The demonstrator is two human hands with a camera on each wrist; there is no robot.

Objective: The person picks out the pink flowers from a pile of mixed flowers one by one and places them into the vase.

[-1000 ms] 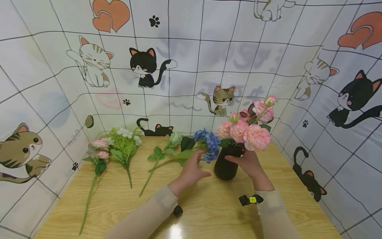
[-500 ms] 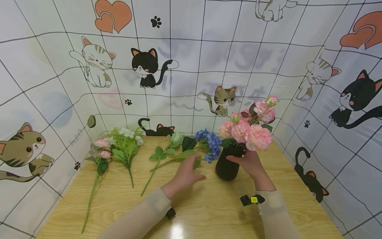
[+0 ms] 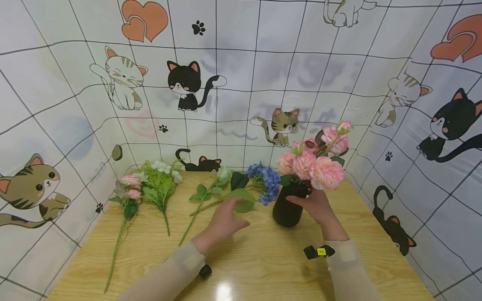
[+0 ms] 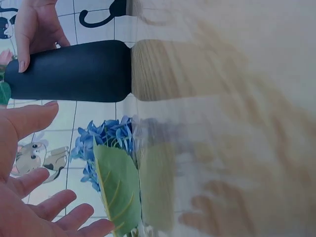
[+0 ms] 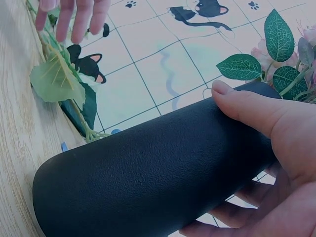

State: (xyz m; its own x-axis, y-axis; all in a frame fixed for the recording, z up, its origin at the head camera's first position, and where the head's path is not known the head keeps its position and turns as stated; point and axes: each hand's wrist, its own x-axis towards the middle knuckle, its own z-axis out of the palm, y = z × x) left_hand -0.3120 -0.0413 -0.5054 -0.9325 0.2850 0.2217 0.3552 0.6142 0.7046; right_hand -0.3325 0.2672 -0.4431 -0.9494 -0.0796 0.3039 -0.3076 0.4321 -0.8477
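Note:
A black vase (image 3: 288,209) stands on the table at right of centre, with pink peonies (image 3: 312,165) in its mouth. My right hand (image 3: 318,205) grips it near the top; in the right wrist view the thumb lies on one side of the vase (image 5: 158,158) and the fingers curl round the other. To its left my left hand (image 3: 221,223) is held over the table with spread fingers and nothing in them. Just beyond that hand lies a blue hydrangea stem (image 3: 265,182), whose broad green leaf (image 4: 118,185) shows in the left wrist view.
A pale-green rose stem (image 3: 224,175) lies beside the hydrangea. Farther left are a leafy sprig with white blossoms (image 3: 160,188) and a long-stemmed pink flower (image 3: 129,188). A cat-patterned cloth (image 3: 233,75) surrounds the wooden table (image 3: 256,267) at back and sides.
My left hand has moved left and slightly toward me, away from the vase and the blue hydrangea. My right hand keeps its hold on the vase, which stays in place.

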